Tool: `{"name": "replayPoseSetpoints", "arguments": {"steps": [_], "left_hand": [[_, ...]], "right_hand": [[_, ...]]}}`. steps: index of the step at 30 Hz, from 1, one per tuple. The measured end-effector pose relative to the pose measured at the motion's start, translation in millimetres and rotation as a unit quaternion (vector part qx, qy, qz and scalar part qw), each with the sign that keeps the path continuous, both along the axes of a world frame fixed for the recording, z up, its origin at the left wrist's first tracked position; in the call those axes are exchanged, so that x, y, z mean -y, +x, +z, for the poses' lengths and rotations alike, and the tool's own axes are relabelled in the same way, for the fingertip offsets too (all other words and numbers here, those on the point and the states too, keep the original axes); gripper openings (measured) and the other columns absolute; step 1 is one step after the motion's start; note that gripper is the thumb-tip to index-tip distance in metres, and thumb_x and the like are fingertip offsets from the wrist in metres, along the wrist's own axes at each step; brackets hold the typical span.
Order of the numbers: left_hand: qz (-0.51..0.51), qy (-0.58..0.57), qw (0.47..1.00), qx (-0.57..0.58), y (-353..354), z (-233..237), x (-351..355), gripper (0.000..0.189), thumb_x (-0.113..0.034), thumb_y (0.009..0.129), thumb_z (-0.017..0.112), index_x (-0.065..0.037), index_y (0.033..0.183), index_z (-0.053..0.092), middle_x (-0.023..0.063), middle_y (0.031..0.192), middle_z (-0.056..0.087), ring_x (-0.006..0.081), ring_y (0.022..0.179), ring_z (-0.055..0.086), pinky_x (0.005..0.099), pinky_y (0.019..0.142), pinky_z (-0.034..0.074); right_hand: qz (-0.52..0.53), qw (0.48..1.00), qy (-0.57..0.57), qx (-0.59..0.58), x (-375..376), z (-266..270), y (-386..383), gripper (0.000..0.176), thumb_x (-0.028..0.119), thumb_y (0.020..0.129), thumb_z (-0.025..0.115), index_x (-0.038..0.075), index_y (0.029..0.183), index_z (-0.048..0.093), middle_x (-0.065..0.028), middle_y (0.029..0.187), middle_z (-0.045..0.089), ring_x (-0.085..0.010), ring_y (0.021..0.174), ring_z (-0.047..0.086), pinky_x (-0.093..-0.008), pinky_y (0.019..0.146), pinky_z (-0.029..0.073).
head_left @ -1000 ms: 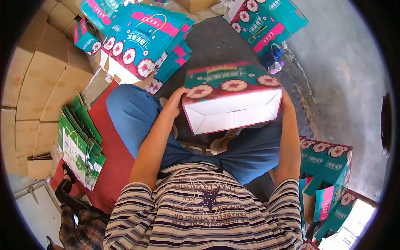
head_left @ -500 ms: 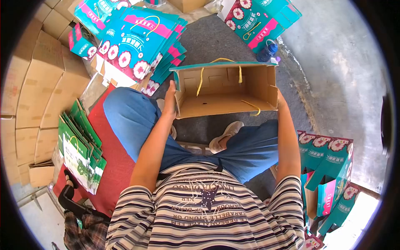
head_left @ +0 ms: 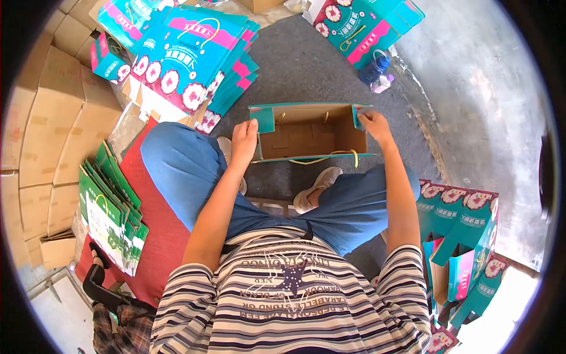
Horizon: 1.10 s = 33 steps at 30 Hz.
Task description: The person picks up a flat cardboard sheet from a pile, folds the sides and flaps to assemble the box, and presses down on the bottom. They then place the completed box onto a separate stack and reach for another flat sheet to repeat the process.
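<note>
Evidently light, stiff yet easily crushed, the cardboard gift box (head_left: 306, 138) sits open on the floor (head_left: 318, 71), with left hand (head_left: 243, 141) and right hand (head_left: 372, 124) apart, each gripping an end wall, its firmest hold.

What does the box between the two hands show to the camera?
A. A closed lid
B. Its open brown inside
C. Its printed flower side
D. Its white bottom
B: the box lies open toward the camera and its brown inside shows, with the left hand and right hand at its end flaps.
</note>
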State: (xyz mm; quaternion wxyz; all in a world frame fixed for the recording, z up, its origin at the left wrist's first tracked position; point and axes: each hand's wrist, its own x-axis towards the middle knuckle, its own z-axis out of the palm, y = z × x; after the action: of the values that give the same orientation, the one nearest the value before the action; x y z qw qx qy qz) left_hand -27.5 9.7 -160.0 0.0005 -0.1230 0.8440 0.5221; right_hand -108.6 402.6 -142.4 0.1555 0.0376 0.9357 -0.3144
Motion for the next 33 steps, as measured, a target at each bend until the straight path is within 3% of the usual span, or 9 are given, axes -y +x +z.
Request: {"name": "replayPoseSetpoints", "arguments": {"steps": [3,5,11,17,24,26,27,29,33], "left_hand": [[-0.073,-0.032,0.995,-0.058,6.0,5.2,-3.1,0.053,-0.045,0.096,0.041,0.003,0.101,0.064,0.0236,0.114,0.058,0.0336,0.113,0.05,0.0389,0.097,0.037],[-0.106,-0.06,0.992,-0.036,8.9,12.1,-3.8,0.059,-0.051,0.093,0.041,0.003,0.102,0.064,0.0264,0.12,0.054,0.0363,0.118,0.046,0.0402,0.101,0.034],[-0.155,-0.182,0.971,0.004,14.1,34.3,-6.0,0.068,-0.057,0.086,0.049,0.006,0.11,0.06,0.0292,0.131,0.046,0.04,0.124,0.042,0.0423,0.103,0.033],[-0.175,-0.201,0.964,-0.002,9.1,32.6,-3.3,0.069,-0.052,0.082,0.052,0.01,0.112,0.058,0.0293,0.129,0.048,0.0402,0.119,0.047,0.0439,0.099,0.039],[-0.151,-0.194,0.969,-0.014,11.6,27.0,-5.0,0.067,-0.051,0.084,0.051,0.01,0.111,0.058,0.0288,0.127,0.05,0.0398,0.118,0.048,0.0438,0.098,0.039],[-0.149,-0.196,0.969,-0.02,11.2,26.4,-4.8,0.066,-0.05,0.084,0.051,0.01,0.11,0.058,0.0287,0.126,0.051,0.0398,0.117,0.049,0.044,0.098,0.039],[-0.154,-0.19,0.97,-0.002,10.5,28.5,-4.8,0.064,-0.05,0.085,0.051,0.008,0.112,0.058,0.0272,0.128,0.05,0.0393,0.118,0.047,0.0429,0.1,0.037],[-0.16,-0.184,0.97,0.018,9.9,31.3,-5.2,0.062,-0.05,0.085,0.052,0.005,0.114,0.058,0.0257,0.13,0.049,0.0388,0.12,0.046,0.0417,0.103,0.034],[-0.163,-0.169,0.972,0.013,10.6,31.2,-7.3,0.061,-0.048,0.085,0.052,0.007,0.11,0.059,0.0273,0.128,0.049,0.0401,0.119,0.047,0.0424,0.102,0.035]], "right_hand": [[0.046,0.986,0.01,-0.159,32.8,30.8,9.6,0.043,0.041,0.088,0.052,0.001,0.088,0.067,-0.0182,0.081,0.066,-0.0357,0.078,0.063,-0.0413,0.073,0.048],[0.147,0.988,0.048,-0.015,45.2,41.9,9.9,0.04,0.038,0.088,0.051,0.001,0.096,0.066,-0.0198,0.094,0.066,-0.0395,0.089,0.061,-0.0435,0.079,0.047],[0.184,0.98,0.071,0.01,43.4,17.0,4.5,0.041,0.031,0.091,0.05,0.002,0.118,0.058,-0.0194,0.106,0.064,-0.0319,0.094,0.061,-0.0351,0.086,0.046],[0.111,0.985,-0.074,0.112,21.9,8.9,-1.4,0.037,0.023,0.092,0.049,-0.001,0.12,0.056,-0.0117,0.108,0.064,-0.0223,0.098,0.062,-0.0345,0.086,0.047],[0.069,0.983,-0.151,0.083,6.6,33.6,11.1,0.031,0.015,0.09,0.051,0.0,0.117,0.057,-0.0105,0.106,0.065,-0.0214,0.088,0.066,-0.0335,0.078,0.05],[0.132,0.983,0.089,-0.092,11.8,48.7,15.3,0.024,0.012,0.087,0.054,0.004,0.108,0.061,-0.0125,0.097,0.066,-0.0253,0.084,0.066,-0.0366,0.074,0.05],[0.133,0.983,0.089,-0.092,14.3,51.5,16.9,0.024,0.012,0.087,0.054,0.004,0.108,0.061,-0.0125,0.097,0.066,-0.0253,0.084,0.066,-0.0366,0.074,0.05],[0.237,0.901,0.217,-0.291,20.2,53.8,22.0,0.015,0.013,0.084,0.057,0.006,0.096,0.062,-0.0131,0.088,0.065,-0.0312,0.08,0.063,-0.0405,0.07,0.05],[0.296,0.872,0.206,-0.33,40.0,64.0,35.5,0.011,0.016,0.084,0.055,0.008,0.087,0.063,-0.0129,0.08,0.064,-0.0338,0.077,0.063,-0.0424,0.066,0.049]]}}
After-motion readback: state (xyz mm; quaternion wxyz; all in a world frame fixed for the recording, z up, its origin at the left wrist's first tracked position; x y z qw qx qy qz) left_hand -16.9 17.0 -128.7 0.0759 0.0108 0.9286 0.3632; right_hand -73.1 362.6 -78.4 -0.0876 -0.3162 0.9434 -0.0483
